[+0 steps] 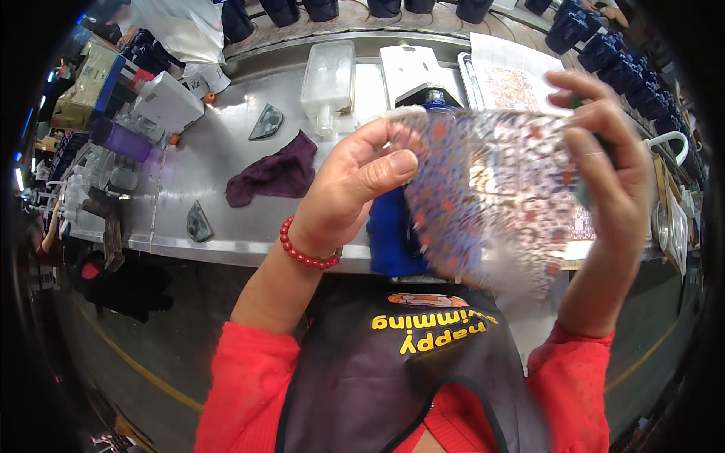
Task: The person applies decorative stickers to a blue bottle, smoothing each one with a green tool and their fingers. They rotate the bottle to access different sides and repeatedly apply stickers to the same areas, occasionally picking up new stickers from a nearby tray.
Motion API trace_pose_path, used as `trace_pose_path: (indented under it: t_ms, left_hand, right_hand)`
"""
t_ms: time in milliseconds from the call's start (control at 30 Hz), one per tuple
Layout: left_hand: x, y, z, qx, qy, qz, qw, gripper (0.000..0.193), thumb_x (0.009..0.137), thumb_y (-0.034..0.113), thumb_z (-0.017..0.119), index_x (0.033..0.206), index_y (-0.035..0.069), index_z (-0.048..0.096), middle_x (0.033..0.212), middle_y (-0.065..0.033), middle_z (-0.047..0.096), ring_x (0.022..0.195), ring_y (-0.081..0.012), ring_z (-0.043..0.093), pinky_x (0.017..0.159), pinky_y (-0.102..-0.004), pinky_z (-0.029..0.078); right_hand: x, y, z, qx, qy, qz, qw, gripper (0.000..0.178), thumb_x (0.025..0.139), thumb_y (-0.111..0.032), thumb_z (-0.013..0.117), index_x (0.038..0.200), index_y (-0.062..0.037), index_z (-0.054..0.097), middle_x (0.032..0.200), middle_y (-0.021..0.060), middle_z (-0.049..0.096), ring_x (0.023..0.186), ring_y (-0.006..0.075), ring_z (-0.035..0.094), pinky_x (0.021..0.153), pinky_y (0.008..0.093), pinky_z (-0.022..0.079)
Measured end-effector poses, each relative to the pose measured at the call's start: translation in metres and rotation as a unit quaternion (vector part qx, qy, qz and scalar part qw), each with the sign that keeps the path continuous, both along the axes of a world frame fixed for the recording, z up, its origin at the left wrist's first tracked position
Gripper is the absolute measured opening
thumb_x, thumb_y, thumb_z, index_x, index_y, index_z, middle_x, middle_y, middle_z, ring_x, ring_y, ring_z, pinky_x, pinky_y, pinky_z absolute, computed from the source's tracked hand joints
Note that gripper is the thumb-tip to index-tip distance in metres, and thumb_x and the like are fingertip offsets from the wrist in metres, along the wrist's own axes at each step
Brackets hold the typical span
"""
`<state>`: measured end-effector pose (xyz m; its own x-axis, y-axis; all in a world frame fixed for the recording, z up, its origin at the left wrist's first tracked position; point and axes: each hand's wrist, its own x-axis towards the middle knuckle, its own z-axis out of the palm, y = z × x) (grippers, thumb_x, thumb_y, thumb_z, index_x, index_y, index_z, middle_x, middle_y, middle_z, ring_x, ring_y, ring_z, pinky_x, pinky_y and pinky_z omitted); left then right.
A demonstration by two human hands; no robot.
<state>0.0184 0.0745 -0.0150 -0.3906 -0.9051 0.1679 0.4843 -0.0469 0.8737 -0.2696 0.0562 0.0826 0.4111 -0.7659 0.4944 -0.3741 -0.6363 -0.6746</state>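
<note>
My left hand [370, 167] pinches the upper left corner of a thin, see-through sheet [483, 192] printed with small red, blue and dark motifs. The sheet hangs in front of me, smeared by motion. At its right edge, my right hand [608, 151] is closed with bent fingers, also blurred. A dark green piece [583, 189] shows by the right palm; its kind is unclear. Behind the sheet is a bright blue object [394, 234], mostly hidden. A purple cloth [276, 170] lies crumpled left of my left hand, between two greenish, angular flat pieces, one farther [266, 122] and one nearer [198, 222].
On the metal table [226, 140] stand a clear plastic container [328, 79] and a white plate-like piece [409, 68]. Printed paper [513, 72] lies at the back right. A purple jar [121, 140] and a white box [170, 102] stand left. Dark blue cups [321, 9] line the far side.
</note>
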Motion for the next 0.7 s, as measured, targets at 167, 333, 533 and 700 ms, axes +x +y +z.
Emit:
trace_pose_path:
  t_ms: [167,333,533,700]
  left_hand:
    - [-0.006,0.001,-0.026,0.034,-0.109,0.113,0.987,0.009,0.099,0.015,0.064,0.100,0.006,0.065,0.099,-0.0004,0.069,0.088,-0.0057,0.056,0.079,-0.0242,0.043]
    - [-0.007,-0.017,-0.041,0.022,-0.143,0.160,0.976,0.013,0.100,0.019,0.064,0.099,0.006,0.067,0.094,0.0013,0.068,0.081,-0.0048,0.052,0.077,-0.0239,0.042]
    - [-0.007,-0.033,-0.048,0.016,-0.172,0.179,0.969,0.017,0.100,0.020,0.063,0.099,0.005,0.069,0.092,0.0021,0.068,0.079,-0.0043,0.050,0.075,-0.0236,0.042]
    - [-0.009,-0.040,-0.051,0.018,-0.158,0.191,0.969,0.016,0.099,0.019,0.064,0.098,0.004,0.070,0.090,0.0018,0.067,0.079,-0.0050,0.050,0.075,-0.0237,0.042]
  right_hand:
    - [0.018,-0.009,-0.077,0.204,-0.091,-0.025,0.974,0.008,0.099,-0.008,0.063,0.095,-0.0009,0.061,0.139,0.0158,0.058,0.122,0.0230,0.056,0.101,0.0341,0.045]
    - [0.017,-0.027,-0.099,0.112,-0.025,-0.051,0.992,0.015,0.098,-0.015,0.067,0.091,-0.0030,0.062,0.133,0.0142,0.062,0.119,0.0227,0.057,0.104,0.0377,0.043]
    - [0.017,-0.039,-0.117,0.129,-0.052,-0.077,0.987,0.015,0.093,-0.016,0.072,0.089,-0.0029,0.065,0.126,0.0146,0.065,0.117,0.0248,0.059,0.106,0.0391,0.041]
    - [0.019,-0.045,-0.124,0.171,-0.081,-0.075,0.979,0.016,0.094,-0.016,0.071,0.088,-0.0026,0.064,0.126,0.0148,0.065,0.117,0.0239,0.059,0.105,0.0382,0.041]
